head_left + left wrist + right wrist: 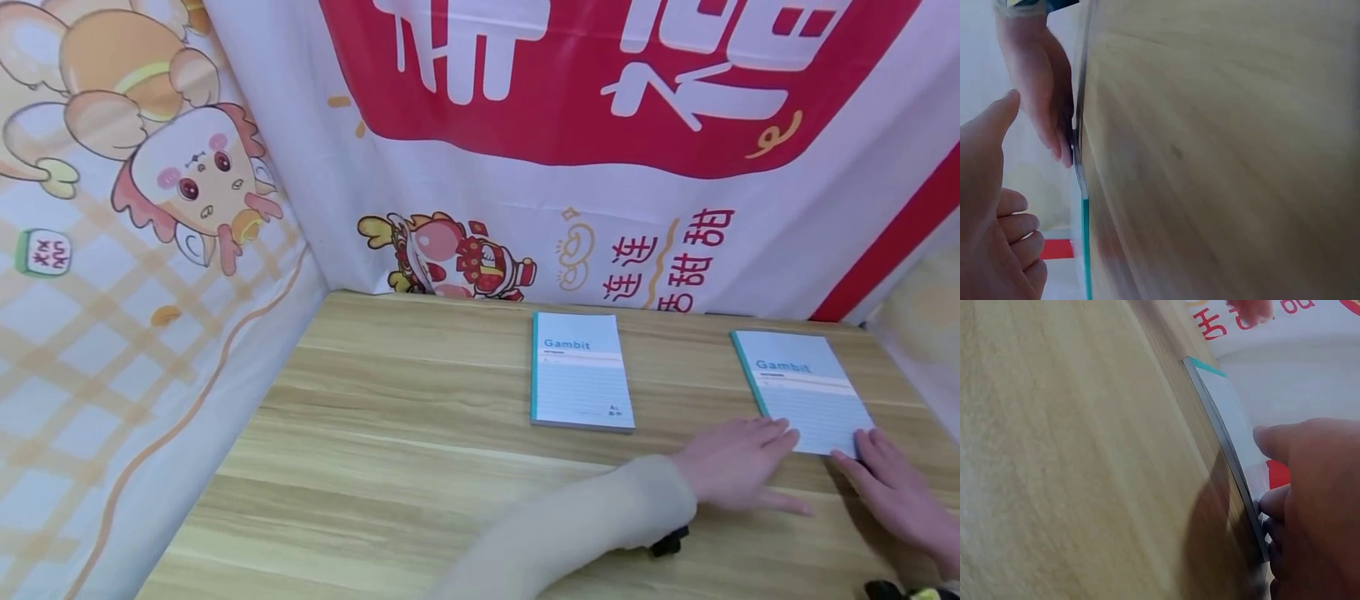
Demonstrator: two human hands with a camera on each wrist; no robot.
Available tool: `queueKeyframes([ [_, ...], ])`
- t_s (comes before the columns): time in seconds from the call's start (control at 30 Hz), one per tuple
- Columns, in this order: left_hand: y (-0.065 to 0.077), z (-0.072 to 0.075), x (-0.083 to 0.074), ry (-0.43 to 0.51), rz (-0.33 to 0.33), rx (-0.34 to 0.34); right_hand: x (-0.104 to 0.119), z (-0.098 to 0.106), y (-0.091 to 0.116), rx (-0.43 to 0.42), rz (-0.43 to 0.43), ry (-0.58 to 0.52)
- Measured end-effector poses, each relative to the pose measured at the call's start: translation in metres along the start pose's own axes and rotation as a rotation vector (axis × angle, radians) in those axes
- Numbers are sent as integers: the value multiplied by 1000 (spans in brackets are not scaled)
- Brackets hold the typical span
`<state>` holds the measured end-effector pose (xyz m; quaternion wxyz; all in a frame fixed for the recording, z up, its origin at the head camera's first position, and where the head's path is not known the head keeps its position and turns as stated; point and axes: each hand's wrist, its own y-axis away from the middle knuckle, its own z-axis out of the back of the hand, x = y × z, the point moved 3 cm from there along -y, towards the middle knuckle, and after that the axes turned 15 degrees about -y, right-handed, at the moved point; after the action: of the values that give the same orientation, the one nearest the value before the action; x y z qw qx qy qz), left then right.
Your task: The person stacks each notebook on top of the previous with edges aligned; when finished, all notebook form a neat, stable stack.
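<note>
Two thin notebooks with pale blue and white covers and teal spines lie flat on the wooden table. The right-hand notebook [806, 392] has both hands at its near end. My left hand [738, 467] reaches over its near left corner with the fingers extended and the thumb held away. At the near right corner is my right hand [896, 492], its fingertips by the side edge and its thumb by the near edge. In the right wrist view the thumb [1269, 440] stands apart above the cover. The other notebook [579, 371] lies to the left, untouched.
A white cloth with red printing [480, 183] hangs behind the table's back edge. Another printed cloth [150, 333] covers the left side. Wood tabletop [375, 467] stretches left and in front of the notebooks.
</note>
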<state>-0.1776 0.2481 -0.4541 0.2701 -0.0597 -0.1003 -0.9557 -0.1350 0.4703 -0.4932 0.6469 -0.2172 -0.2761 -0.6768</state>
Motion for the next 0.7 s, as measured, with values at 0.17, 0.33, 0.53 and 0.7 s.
queueKeyframes([
  [0.17,-13,-5,-5,-10,23,60,4,0,0,34,-6,20],
  [0.33,-15,-14,-8,13,25,122,7,-4,1,18,37,43],
  [0.53,-16,-20,-11,-4,51,151,3,-7,2,39,26,21],
  [0.7,-13,-19,-10,-4,43,137,8,-7,4,18,57,-6],
])
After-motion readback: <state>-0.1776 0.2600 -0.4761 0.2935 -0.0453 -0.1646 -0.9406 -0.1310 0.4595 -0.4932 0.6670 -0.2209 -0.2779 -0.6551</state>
